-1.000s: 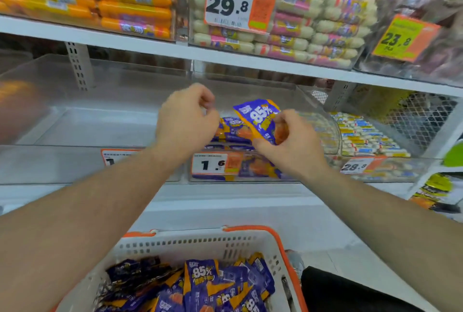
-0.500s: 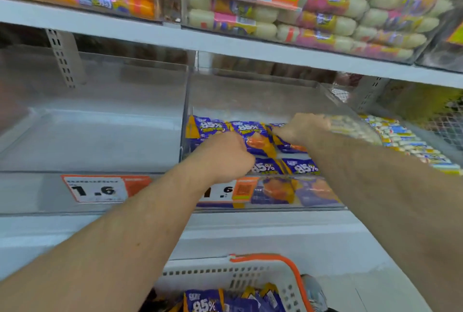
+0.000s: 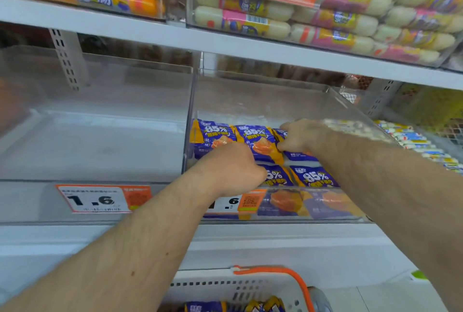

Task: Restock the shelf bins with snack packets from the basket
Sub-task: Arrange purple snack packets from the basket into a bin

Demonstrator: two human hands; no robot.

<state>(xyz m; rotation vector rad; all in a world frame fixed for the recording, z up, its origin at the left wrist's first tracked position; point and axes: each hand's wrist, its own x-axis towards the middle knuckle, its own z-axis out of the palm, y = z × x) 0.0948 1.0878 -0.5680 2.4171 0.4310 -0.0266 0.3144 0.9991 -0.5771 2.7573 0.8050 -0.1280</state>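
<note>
Purple and orange snack packets [image 3: 213, 136] marked 85% lie in two rows inside the middle clear shelf bin [image 3: 191, 101]. My right hand [image 3: 300, 136] reaches into the bin's back row, thumb and fingers pinching the edge of a packet [image 3: 279, 136] there. My left hand [image 3: 233, 166] is curled into a fist on the front row, covering part of a packet [image 3: 278, 176]; no packet shows in its grip. The white basket [image 3: 250, 286] with an orange handle sits below, with more packets [image 3: 205, 308] at the frame's bottom edge.
The clear bin on the left [image 3: 100, 141] holds nothing and carries a 1.6 price tag [image 3: 97, 199]. A bin of small striped sticks [image 3: 413, 141] stands to the right. The shelf above [image 3: 225, 41] holds orange and white sausages close over the bins.
A second ago my right hand held a packet above the bin; it has since lowered it into the back row. My left hand dropped onto the front packets. The view moved closer.
</note>
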